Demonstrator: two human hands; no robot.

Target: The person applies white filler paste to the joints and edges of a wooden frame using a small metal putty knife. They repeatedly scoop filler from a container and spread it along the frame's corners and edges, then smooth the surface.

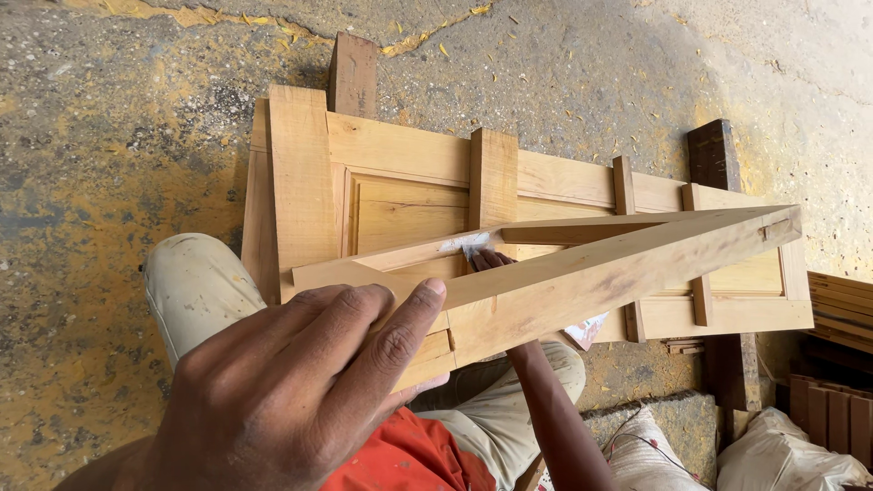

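Wooden frame (582, 273) clamped under left hand (291, 391) fingers; right hand (496, 264) fingers press sandpaper (468, 244) inside.

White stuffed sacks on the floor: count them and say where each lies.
2. One white stuffed sack lies at the bottom, right of the forearm; another white sack fills the bottom right corner. More may lie outside the picture.

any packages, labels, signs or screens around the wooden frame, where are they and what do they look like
Small packet or printed paper: under the wooden frame, beside the right arm; white with red, mostly hidden.
White sacks: on the floor at lower right; bulging, plain, crumpled.
No signs or screens in view.
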